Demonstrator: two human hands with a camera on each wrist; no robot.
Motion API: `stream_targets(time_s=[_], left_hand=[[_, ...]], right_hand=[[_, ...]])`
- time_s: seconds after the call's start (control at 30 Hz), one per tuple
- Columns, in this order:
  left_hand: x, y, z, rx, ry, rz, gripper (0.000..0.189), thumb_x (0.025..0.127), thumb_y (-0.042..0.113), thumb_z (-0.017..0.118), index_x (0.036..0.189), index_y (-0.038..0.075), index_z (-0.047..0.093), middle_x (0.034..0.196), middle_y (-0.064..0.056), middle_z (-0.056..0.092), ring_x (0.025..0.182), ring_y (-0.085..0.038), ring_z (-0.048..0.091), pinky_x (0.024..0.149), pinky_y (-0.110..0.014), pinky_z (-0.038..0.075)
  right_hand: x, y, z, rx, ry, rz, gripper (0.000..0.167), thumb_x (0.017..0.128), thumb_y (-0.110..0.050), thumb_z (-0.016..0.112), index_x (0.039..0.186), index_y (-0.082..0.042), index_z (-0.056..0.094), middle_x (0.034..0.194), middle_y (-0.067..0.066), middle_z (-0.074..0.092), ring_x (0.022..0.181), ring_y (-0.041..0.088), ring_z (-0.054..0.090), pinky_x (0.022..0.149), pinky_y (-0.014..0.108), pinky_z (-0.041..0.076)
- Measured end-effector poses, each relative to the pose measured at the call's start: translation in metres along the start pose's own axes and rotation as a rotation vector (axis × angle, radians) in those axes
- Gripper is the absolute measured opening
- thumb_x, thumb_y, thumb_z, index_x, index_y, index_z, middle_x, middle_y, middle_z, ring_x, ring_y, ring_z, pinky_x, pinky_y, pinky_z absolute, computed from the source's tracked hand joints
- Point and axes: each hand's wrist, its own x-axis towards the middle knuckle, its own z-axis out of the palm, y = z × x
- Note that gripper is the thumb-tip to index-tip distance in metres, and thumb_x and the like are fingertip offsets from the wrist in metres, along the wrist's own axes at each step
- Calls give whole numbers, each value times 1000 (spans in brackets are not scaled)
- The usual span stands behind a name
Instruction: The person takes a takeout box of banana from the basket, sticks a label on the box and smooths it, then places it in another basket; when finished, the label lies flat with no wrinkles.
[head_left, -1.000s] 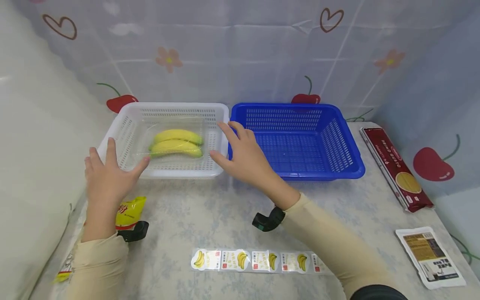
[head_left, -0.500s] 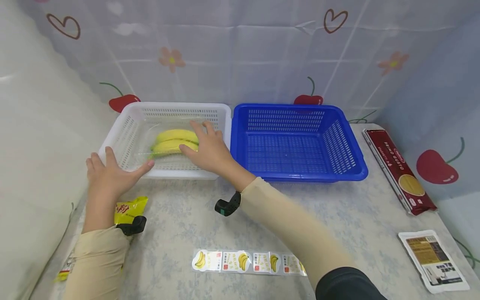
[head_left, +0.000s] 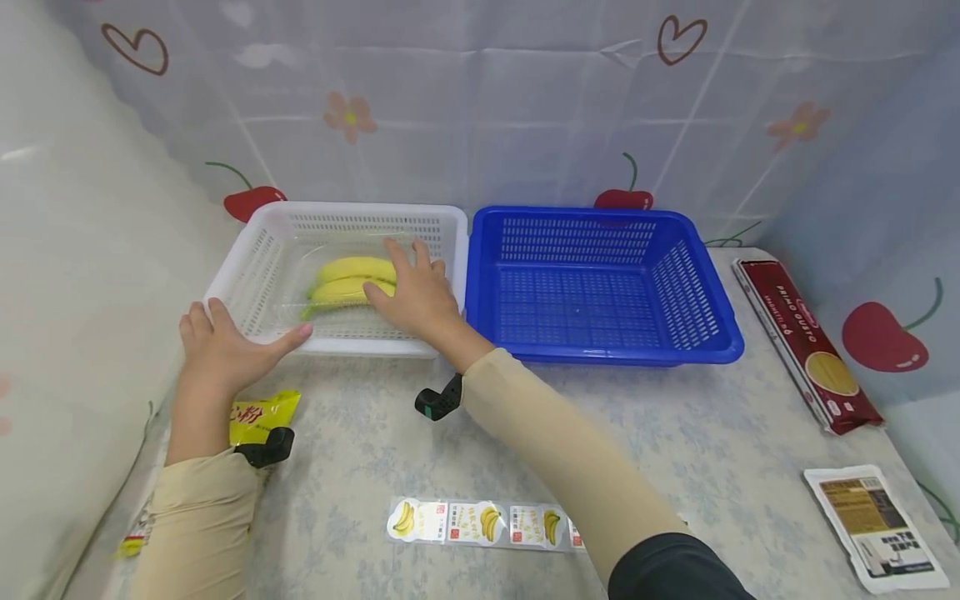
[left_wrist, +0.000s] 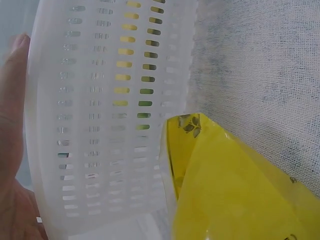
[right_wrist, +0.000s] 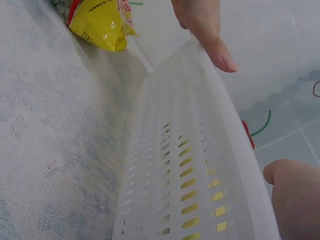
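Note:
A white slotted basket (head_left: 352,346) stands at the back left. Inside it, two yellow bananas (head_left: 341,292) with green tips lie in a clear plastic pack (head_left: 307,250). My right hand (head_left: 423,304) reaches over the right end of the pack, thumb over the bananas and fingers spread towards the far side. My left hand (head_left: 225,354) is at the basket's front-left corner, fingers spread, thumb along the front rim. In the left wrist view, bananas show yellow through the slots of the basket wall (left_wrist: 110,150). The right wrist view shows the left thumb (right_wrist: 217,47) at the rim.
A blue basket (head_left: 600,354) adjoins the white one on the right. A yellow bag (head_left: 262,417) lies beside the left forearm. A strip of banana stickers (head_left: 472,523) lies in front, partly under the right sleeve. At right are a spaghetti pack (head_left: 810,342) and a white pouch (head_left: 877,529).
My right hand has moved left from the gap between the baskets to over the banana pack, then stayed there. My left hand has shifted slightly towards the white basket's corner.

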Motion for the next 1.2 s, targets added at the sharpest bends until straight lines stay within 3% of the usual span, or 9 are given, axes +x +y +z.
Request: stream_targets(time_s=[0.2,0.6,0.83,1.2], left_hand=[[1,-2,0,-2,-9,-4,138,77,81,56,152,-6,-20,157,-34,-25,145,-56,-15,109,-77,13],[3,-3,1,14,-12,3,139,77,82,56,151,-6,-21,156,-35,-24,145,-57,-16,111,-76,10],[1,-3,0,10,-11,-6,139,77,82,56,151,-6,-21,156,-34,-25,145,-57,-16,110,-77,9],[0,-3,2,21,4,-7,138,76,83,55,152,-6,-20,157,-34,-24,145,-57,-13,111,-76,10]], right_hand=[[2,-1,3,-17,6,13,74,95,-62,48,158,-40,16,164,8,15,136,36,38,95,53,50],[2,-2,2,-40,-2,20,75,95,-63,46,159,-39,14,165,10,12,138,37,35,107,55,42],[5,-4,3,17,-22,56,75,95,-61,49,158,-40,15,166,10,8,146,42,27,112,62,34],[15,2,10,124,-89,152,78,94,-64,48,158,-42,11,166,15,2,140,46,37,102,63,44]])
